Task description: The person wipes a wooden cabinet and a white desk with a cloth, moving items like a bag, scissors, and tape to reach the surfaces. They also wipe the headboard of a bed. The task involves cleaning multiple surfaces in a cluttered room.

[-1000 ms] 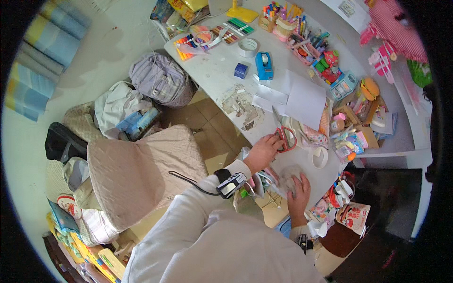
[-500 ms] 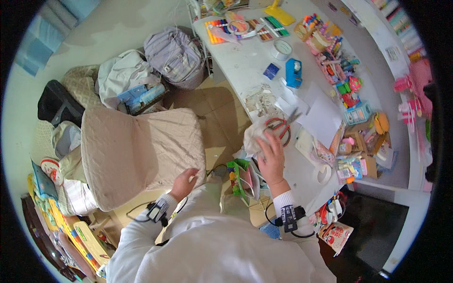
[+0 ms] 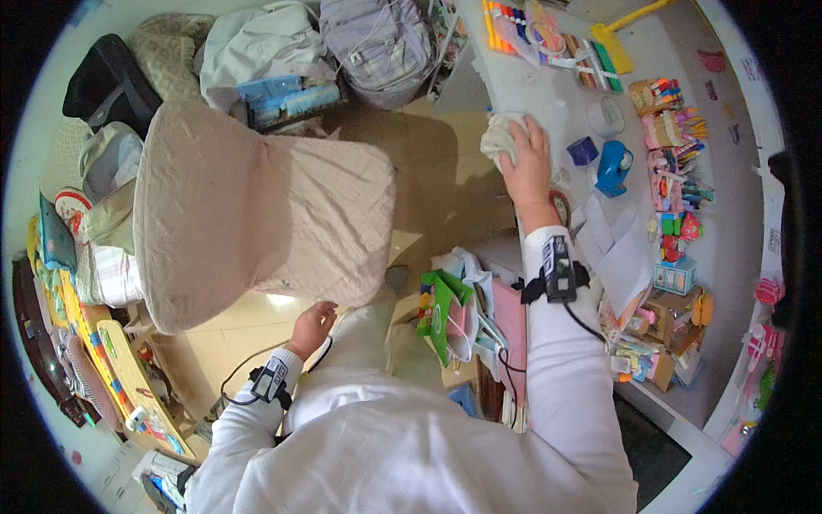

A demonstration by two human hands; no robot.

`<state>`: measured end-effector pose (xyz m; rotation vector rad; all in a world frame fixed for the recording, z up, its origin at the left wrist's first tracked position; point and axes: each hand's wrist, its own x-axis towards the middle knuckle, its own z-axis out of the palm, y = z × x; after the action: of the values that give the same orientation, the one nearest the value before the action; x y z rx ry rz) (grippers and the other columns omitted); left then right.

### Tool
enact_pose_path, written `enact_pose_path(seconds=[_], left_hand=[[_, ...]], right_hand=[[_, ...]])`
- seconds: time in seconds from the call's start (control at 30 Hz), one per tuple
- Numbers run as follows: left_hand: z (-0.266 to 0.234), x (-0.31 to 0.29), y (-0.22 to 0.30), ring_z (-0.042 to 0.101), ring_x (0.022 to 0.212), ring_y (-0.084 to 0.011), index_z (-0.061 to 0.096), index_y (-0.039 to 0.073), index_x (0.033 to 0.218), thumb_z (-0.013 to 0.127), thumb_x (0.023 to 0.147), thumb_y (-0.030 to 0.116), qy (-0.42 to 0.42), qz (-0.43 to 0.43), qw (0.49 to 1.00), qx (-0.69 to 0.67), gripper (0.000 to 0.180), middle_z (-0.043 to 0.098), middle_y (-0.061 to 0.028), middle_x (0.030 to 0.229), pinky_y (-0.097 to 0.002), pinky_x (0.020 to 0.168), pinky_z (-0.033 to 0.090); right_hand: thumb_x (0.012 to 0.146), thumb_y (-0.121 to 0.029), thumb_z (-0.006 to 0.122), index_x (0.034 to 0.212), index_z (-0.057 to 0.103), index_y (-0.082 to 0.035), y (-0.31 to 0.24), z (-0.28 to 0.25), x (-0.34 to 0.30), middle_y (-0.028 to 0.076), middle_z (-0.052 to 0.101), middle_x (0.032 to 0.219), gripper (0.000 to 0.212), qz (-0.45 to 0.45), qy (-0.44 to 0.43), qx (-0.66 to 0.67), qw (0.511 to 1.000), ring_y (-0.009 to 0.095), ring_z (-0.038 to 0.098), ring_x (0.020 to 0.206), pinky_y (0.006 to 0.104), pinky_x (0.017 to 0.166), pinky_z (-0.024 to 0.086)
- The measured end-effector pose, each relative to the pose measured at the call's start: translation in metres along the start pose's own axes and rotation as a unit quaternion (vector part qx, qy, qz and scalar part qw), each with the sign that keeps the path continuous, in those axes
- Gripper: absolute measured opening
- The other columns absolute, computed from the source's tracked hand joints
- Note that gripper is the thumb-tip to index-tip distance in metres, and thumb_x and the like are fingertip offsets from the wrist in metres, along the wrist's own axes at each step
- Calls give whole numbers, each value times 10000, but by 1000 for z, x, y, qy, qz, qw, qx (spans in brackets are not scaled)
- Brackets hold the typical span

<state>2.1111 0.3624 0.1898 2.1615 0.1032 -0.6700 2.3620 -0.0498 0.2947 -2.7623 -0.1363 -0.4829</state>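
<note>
My right hand [image 3: 528, 167] lies over a crumpled white cloth [image 3: 497, 140] at the left edge of the white desk [image 3: 556, 94]. Its fingers press down on the cloth. Beside my right wrist shows a red scissors handle [image 3: 560, 206]; the rest is hidden under the arm. To the right of that hand are a small dark blue box [image 3: 582, 151], a blue tape dispenser [image 3: 613, 169] and a roll of tape [image 3: 606, 116]. Loosely curved and with nothing in it, my left hand [image 3: 312, 328] hangs by the front corner of a beige covered chair [image 3: 325, 214].
White paper sheets [image 3: 621, 261] lie on the desk near my right forearm. Markers [image 3: 505, 27] and a yellow brush-like tool [image 3: 613, 50] are at its far end. Pen holders [image 3: 668, 171] line the back. A green bag [image 3: 447, 313] stands below the desk edge; a backpack [image 3: 377, 51] sits beyond the chair.
My right hand has moved away from me along the desk, taking the cloth from beside the scissors to the far left edge. The view has shifted; my left hand stays near the chair.
</note>
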Motion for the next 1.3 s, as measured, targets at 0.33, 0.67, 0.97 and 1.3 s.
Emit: enact_pose_path(seconds=[0.33, 0.67, 0.97, 1.3], left_hand=[[-8, 21, 26, 655, 838, -222, 610, 40, 1080, 583, 895, 133, -81, -6, 997, 3, 209, 671, -120, 907, -320, 751, 523], [29, 66, 181, 637, 905, -311, 610, 41, 1075, 591, 876, 130, -110, 222, 969, -2, 218, 653, -153, 976, -363, 776, 505], [154, 68, 351, 540, 1085, -322, 524, 41, 1215, 681, 798, 236, -153, 527, 817, 178, 486, 555, -153, 1185, -403, 923, 439], [198, 57, 350, 448, 1191, -326, 428, 62, 1300, 676, 715, 192, -92, 550, 754, 347, 649, 432, -166, 1329, -461, 1002, 365]], right_hand=[[639, -53, 703, 1221, 554, -164, 0, -45, -108, 87, 438, 1358, 612, -14, -69, 19, 997, 377, 390, 1257, 447, 1053, 352], [605, -48, 662, 1088, 629, -123, -25, -96, -203, 58, 513, 1291, 490, -43, -119, 51, 991, 332, 407, 1257, 443, 1049, 366], [583, -56, 658, 1062, 620, -98, -62, -146, -329, 98, 517, 1263, 482, 156, -45, 97, 982, 325, 438, 1220, 446, 1010, 387], [627, -53, 655, 1119, 589, -103, -56, -164, -423, 125, 479, 1285, 499, 411, 128, -33, 902, 393, 418, 1211, 480, 1042, 315]])
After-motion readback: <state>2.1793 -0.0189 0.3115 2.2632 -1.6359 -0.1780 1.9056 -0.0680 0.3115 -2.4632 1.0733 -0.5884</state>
